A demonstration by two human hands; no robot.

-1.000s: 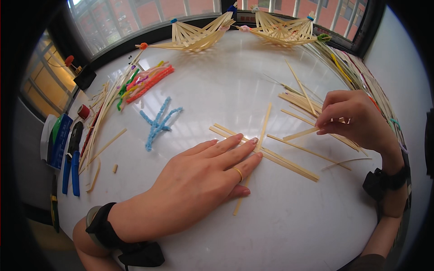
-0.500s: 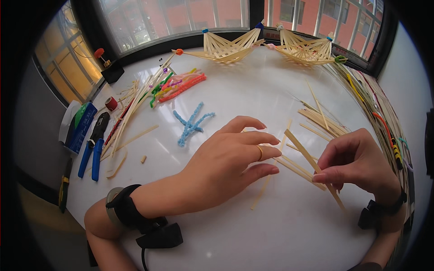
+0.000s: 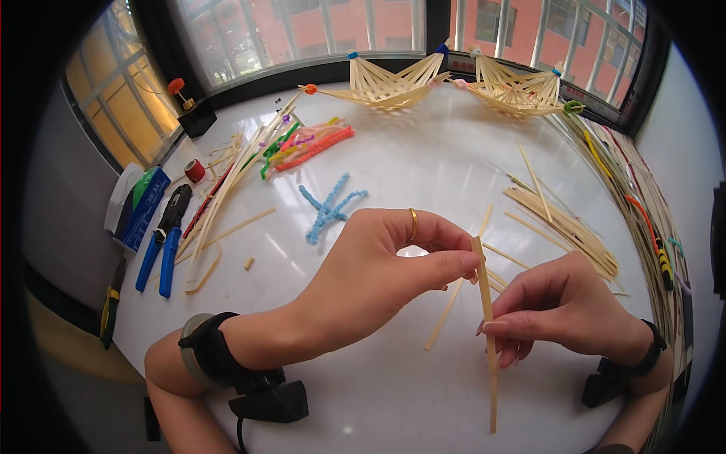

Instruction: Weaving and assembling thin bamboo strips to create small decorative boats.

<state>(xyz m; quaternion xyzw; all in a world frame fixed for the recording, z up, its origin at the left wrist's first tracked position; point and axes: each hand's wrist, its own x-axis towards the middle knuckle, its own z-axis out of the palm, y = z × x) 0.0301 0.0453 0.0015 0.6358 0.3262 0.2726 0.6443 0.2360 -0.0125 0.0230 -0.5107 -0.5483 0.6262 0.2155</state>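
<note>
A thin, flat bamboo strip point(image 3: 493, 393) stands nearly upright in the head view, its lower end hanging over the white table. My left hand point(image 3: 378, 276) pinches its upper end between thumb and fingers. Lower down, my right hand point(image 3: 567, 310) grips the same strip between thumb and forefinger, the other fingers curled beneath. Behind it, a few loose strips lie crossed on the tabletop, one of them a slanting bamboo strip point(image 3: 442, 318); my hands partly hide them. Beyond my right hand rests a pile of bamboo strips point(image 3: 563, 231).
Light-blue pipe cleaners point(image 3: 329, 208) lie beyond my left hand, coloured pipe cleaners point(image 3: 314, 147) farther back. At left are blue-handled pliers point(image 3: 159, 261), a red spool point(image 3: 194, 170) and a blue box point(image 3: 144, 208). Two woven bamboo pieces point(image 3: 393, 89) stand by the window; long strips point(image 3: 639, 204) line the right edge.
My left hand has gone from spread fingers to a pinch on the strip's top end. My right hand has moved left and slightly down, and the strip is now more upright.
</note>
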